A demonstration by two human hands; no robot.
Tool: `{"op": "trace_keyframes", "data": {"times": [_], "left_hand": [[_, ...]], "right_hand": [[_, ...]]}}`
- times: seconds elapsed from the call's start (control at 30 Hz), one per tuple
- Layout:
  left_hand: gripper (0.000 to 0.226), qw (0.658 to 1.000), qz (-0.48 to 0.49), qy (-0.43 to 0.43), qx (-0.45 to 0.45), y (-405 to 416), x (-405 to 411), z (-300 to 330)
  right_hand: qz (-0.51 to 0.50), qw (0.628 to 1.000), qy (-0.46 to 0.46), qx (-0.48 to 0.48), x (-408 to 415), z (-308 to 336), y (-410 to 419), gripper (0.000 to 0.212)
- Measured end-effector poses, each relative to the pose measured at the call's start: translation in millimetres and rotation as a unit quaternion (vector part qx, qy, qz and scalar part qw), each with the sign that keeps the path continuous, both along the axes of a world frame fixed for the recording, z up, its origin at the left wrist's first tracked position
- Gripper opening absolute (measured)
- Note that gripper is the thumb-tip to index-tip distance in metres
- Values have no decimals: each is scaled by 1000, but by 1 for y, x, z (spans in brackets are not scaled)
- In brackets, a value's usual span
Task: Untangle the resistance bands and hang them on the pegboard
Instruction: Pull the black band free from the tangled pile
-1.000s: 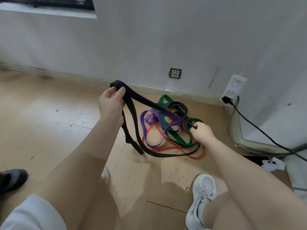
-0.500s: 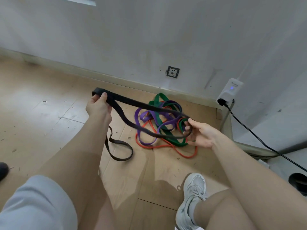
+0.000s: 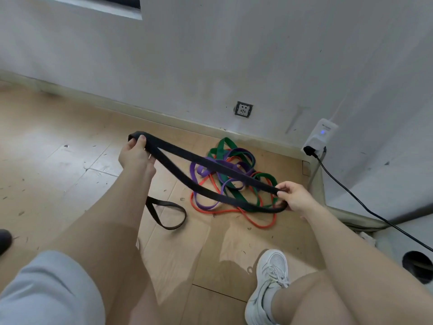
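place: home room | cues: wood-look floor (image 3: 70,141), white wall (image 3: 234,55), wall socket (image 3: 243,109), plugged-in adapter (image 3: 321,137)

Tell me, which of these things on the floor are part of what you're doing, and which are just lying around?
Part of the job: black band, held by left hand and right hand; purple band, green band, red band, tangled on the floor.

Just there: wall socket, white adapter, black cable, white shoe.

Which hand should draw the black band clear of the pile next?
Probably the left hand. It grips the black band at its raised end, off to the side of the tangled pile. The right hand pinches the band's other end low, right beside the pile, so it is better left steadying.
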State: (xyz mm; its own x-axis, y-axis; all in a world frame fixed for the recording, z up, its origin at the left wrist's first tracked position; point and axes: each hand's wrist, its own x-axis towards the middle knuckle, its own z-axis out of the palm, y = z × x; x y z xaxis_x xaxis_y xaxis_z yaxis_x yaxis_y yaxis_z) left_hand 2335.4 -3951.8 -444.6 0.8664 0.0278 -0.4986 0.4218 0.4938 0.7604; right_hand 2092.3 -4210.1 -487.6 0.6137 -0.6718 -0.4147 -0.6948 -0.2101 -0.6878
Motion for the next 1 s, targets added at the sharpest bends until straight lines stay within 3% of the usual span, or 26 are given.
{"op": "trace_keyframes", "data": {"times": [0.13, 0.33, 0.4, 0.47, 0.53, 0.6, 0.7, 0.9, 1.0], "left_hand": [[12, 985, -122, -123, 21, -4, -11, 26], [20, 908, -338, -242, 45, -21, -54, 81], [21, 874, -403, -260, 72, -29, -68, 102], [18, 836, -453, -282, 127, -38, -82, 121], [15, 806, -475, -307, 175, -44, -94, 137], [9, 778, -479, -342, 217, -47, -100, 148], [16, 716, -473, -409, 310, -46, -105, 156], [21, 599, -451, -499, 434, -40, -106, 159], [32, 589, -448, -503, 447, -39, -109, 152]], "right_hand": [[72, 990, 122, -11, -2, -11, 17, 27], [183, 962, 205, 4, 3, 3, 38, 36], [164, 979, 110, -38, 13, 24, 46, 39], [70, 993, -83, -45, 24, 52, 56, 37], [39, 967, -249, -29, 35, 84, 64, 41], [97, 937, -337, -10, 41, 110, 69, 46], [187, 917, -352, -17, 48, 132, 77, 42], [188, 923, -335, -24, 47, 157, 73, 22], [186, 924, -331, -34, 36, 163, 70, 19]]}}
